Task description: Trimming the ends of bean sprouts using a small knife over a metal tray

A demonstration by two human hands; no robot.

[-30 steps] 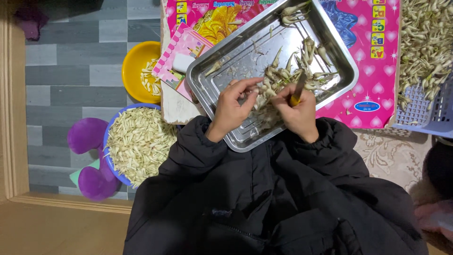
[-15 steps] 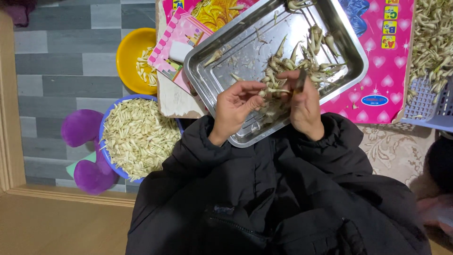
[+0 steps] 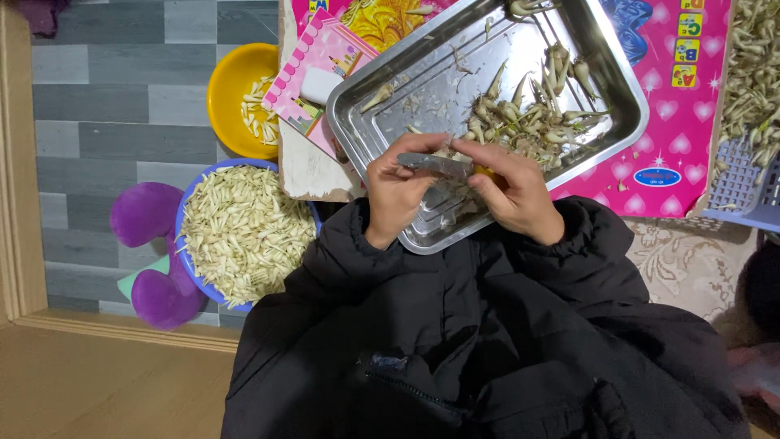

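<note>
The right hand (image 3: pixel 520 191) is closed around a small knife (image 3: pixel 439 165): its yellow handle shows between thumb and fingers, and the grey blade runs leftward across the gap to the left hand (image 3: pixel 398 187). The left hand's fingers are curled narrowly, thumb and forefinger pinching at the blade's tip; whether a small piece is held there I cannot tell, as the fingers hide it. Both hands hover over the near corner of a steel tray (image 3: pixel 617 77), which sits tilted on a pink printed mat (image 3: pixel 674 122).

In the tray lies a loose heap of pale bulbs with thin roots and green tips (image 3: pixel 528 122), gathered toward its right half just beyond the knuckles; a few single bulbs and scraps are scattered over the bare left half.

Left of the tray, on the grey tiled floor, stands a yellow bowl (image 3: pixel 231 73) with a small scatter of pale trimmed pieces in its bottom. Nearer the person, just beside the left sleeve, a blue-rimmed bowl (image 3: pixel 188 252) is heaped full with pale slivers (image 3: pixel 244 232). A purple plush shape (image 3: pixel 150 252) lies against that bowl's left side.

At the far right, a lilac slotted basket (image 3: pixel 743 195) holds a further pile of untrimmed bulbs (image 3: pixel 751 73), well apart from the hands. The person's black padded jacket (image 3: pixel 487 341) fills the lower frame
</note>
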